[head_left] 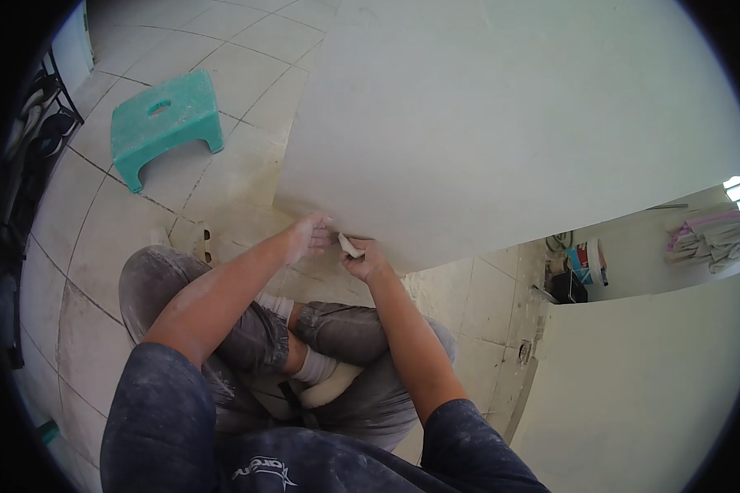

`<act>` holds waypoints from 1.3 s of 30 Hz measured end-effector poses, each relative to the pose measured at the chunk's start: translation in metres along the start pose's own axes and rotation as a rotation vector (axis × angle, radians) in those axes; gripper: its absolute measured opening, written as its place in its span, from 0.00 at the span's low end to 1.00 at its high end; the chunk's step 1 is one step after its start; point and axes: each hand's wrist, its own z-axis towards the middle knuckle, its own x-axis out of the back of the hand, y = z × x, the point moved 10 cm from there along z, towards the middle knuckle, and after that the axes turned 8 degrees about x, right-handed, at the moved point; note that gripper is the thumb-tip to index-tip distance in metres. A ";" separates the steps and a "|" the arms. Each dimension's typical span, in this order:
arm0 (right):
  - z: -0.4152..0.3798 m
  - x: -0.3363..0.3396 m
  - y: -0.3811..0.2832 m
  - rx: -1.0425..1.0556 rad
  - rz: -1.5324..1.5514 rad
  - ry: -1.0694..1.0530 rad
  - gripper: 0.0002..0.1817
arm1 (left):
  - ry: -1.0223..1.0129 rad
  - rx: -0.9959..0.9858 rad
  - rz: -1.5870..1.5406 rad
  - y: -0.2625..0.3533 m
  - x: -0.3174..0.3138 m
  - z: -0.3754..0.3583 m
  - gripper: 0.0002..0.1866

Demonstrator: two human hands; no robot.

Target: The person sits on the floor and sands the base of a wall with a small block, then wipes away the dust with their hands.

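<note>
Beside the lower part of a large pale wall (485,123), my right hand (372,261) is closed around a small folded off-white piece, which looks like sandpaper (351,246). My left hand (311,237) is just left of it, near the wall's bottom edge, with fingers stretched toward the folded piece. A small gap appears between the left fingertips and that piece. Both forearms reach forward over my crossed legs, and the dark trousers (345,333) are dusty.
A teal plastic step stool (168,119) stands on the tiled floor (90,271) at upper left. Dark items fill a rack (45,135) at far left. On the right are a low pale wall (633,386), a bucket (585,261) and a crumpled cloth-like bundle (707,237).
</note>
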 end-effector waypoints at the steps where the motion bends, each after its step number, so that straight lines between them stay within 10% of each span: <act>1: 0.004 0.006 0.000 0.011 0.045 0.053 0.12 | -0.004 0.001 0.051 0.000 -0.001 0.000 0.31; 39: 0.020 -0.018 0.018 0.051 -0.209 -0.193 0.16 | 0.025 0.073 0.403 -0.019 -0.037 -0.031 0.27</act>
